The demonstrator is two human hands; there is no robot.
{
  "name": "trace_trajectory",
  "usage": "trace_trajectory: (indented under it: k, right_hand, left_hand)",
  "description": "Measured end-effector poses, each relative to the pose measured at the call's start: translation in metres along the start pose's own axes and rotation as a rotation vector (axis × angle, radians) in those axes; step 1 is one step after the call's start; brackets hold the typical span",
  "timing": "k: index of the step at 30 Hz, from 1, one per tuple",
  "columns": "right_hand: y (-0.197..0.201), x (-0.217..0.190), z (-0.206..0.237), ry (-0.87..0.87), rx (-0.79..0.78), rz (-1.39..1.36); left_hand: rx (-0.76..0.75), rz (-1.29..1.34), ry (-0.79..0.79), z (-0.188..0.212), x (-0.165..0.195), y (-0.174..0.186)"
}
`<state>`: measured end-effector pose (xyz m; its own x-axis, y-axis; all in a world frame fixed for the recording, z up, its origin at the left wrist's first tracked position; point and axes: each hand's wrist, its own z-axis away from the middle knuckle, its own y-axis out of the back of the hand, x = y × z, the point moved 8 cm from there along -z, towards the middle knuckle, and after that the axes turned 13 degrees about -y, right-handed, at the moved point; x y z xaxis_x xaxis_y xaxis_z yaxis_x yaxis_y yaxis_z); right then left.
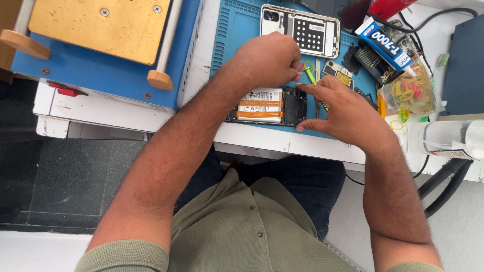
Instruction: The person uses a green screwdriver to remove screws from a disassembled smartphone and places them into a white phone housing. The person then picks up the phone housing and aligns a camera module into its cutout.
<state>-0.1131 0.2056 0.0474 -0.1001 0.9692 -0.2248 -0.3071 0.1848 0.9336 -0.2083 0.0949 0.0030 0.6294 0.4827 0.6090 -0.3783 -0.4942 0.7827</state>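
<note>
Grip on green tool hidden

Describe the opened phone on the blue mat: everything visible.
The opened phone lies flat, back cover off, near the front edge of the blue work mat. Its dark frame holds a pale battery crossed by two orange flex strips, with a black section at its right end. The right hand rests fingertips against that end and on the mat beside it; the left hand hovers closed above its top edge, pinching something too small to make out. A green-handled tool lies just right of it.
</note>
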Motion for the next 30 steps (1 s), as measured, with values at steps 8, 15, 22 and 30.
trace_trajectory:
  k: [8, 15, 22, 30]
  right_hand:
    - [-0.001, -0.002, 0.001, 0.010, 0.036, 0.104]
    - [-0.006, -0.001, -0.003, -0.012, -0.015, 0.058]
    - [-0.003, 0.009, 0.009, -0.009, 0.098, -0.018]
    - [-0.011, 0.014, 0.007, -0.004, 0.077, -0.036]
  left_hand:
    - [-0.112, -0.025, 0.029, 0.005, 0.005, 0.000]
    - [-0.109, 0.004, 0.048, 0.006, 0.003, -0.002]
    - [-0.108, -0.016, 0.090, 0.007, 0.003, -0.003]
    - [-0.095, -0.012, 0.110, 0.006, 0.000, -0.004]
